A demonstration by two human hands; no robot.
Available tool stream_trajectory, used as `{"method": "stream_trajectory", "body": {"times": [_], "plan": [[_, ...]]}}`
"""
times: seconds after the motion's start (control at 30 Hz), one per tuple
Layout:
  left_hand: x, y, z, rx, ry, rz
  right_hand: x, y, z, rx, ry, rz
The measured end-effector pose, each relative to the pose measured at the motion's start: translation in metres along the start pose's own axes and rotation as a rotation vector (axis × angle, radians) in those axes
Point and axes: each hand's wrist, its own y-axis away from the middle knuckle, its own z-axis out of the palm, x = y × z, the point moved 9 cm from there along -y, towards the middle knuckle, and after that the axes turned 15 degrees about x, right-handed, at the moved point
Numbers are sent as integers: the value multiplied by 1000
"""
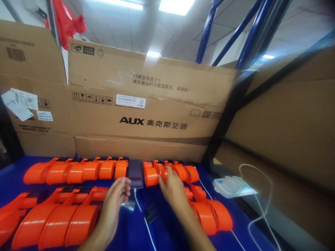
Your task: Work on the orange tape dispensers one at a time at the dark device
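Note:
My right hand (pixel 171 186) reaches to the back row, with thumb and fingers around an orange plastic piece (pixel 162 171) that has a rounded, drum-like body. Beside it on the left stands another orange piece (pixel 151 176). My left hand (pixel 116 195) hovers just left of a dark phone (pixel 135 174), its fingers loosely curled, with nothing visible in them. A white cable (pixel 138 202) runs from the phone's lower end towards me. Below the left hand's fingertips lies a shiny, clear or silvery object (pixel 128 205), too blurred to name.
Several matching orange pieces stand in two rows on the blue table surface (pixel 164 230), some near my forearms (pixel 101 230). A large cardboard sheet (pixel 146 139) closes off the back. To the right are a dark rack post (pixel 222 122), a white plastic box (pixel 232 186) and loose white cable.

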Motion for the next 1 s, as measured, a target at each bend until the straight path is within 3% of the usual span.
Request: {"method": "stream_trajectory", "body": {"times": [0.43, 0.67, 0.8, 1.0], "plan": [[2, 2, 3, -30, -74, 49, -12, -12, -55, 325, -302, 17], [12, 6, 5, -39, -107, 141, -35, 11, -89, 547, -471, -189], [19, 7, 3, 16, 3, 158, -64, 37, -83, 459, -595, -403], [9, 10, 6, 31, 225, -77, -100, 64, -62, 110, -758, -600]]}}
